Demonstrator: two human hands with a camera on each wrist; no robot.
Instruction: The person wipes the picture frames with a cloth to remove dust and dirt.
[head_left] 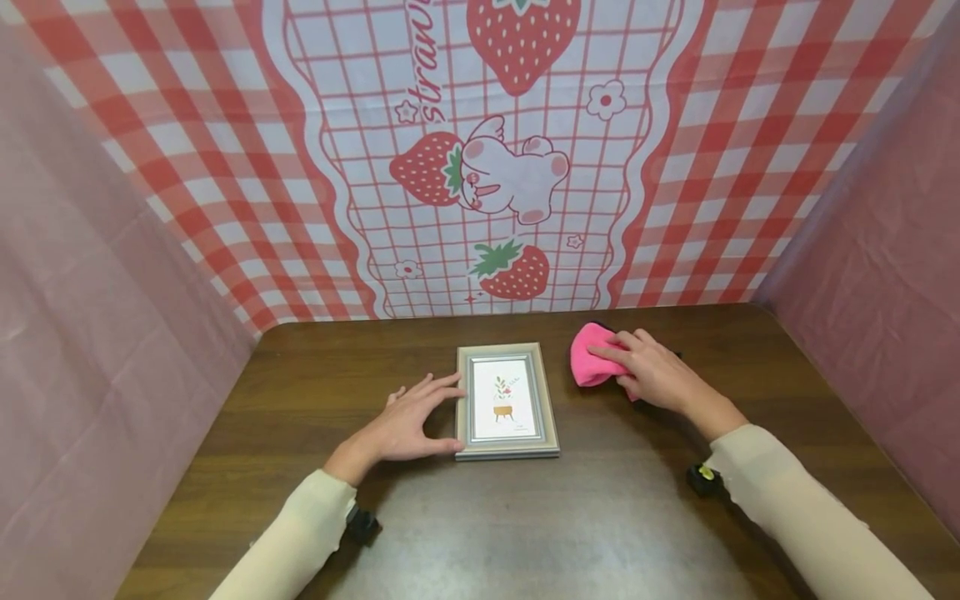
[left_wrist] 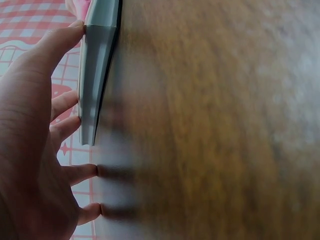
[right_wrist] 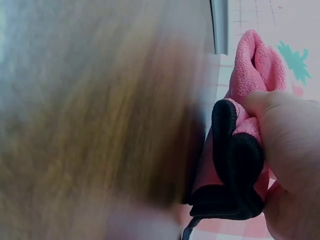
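Observation:
A picture frame [head_left: 547, 400] with a pale border and a potted-plant print lies flat on the table in the head view. My left hand [head_left: 412, 417] is spread at its left side, with thumb and some fingertips touching the frame's edge. In the left wrist view two fingers [left_wrist: 82, 172] reach down to the table beside the frame's side wall [left_wrist: 95, 75]. To the right of the frame, my right hand [head_left: 656, 371] grips a folded pink cloth [head_left: 588, 354] with black trim. The right wrist view shows the bunched cloth [right_wrist: 250, 75] under the thumb, close to the tabletop.
The brown wooden table [head_left: 510, 525] reaches back to a red-and-white checked strawberry curtain [head_left: 480, 275]. Pink fabric walls stand on the left [head_left: 90, 333] and right [head_left: 885, 250]. Dark wrist cameras hang under both sleeves.

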